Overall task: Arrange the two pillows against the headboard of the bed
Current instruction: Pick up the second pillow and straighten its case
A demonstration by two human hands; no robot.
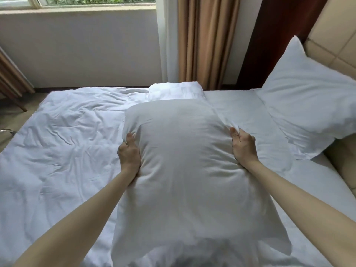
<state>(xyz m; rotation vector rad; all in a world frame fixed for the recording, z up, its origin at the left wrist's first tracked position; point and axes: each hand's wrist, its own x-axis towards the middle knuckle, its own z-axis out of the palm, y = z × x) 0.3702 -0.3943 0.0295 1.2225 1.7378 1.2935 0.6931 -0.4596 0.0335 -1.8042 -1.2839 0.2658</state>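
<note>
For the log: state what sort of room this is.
Likely a hotel bedroom: a bed with plain white duvet, a padded tan headboard, and long curtains by a window.

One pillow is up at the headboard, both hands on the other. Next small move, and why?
Probably swing the held pillow right toward the headboard: left hand and right hand grip its sides, and the leaning pillow has space beside it.
</note>
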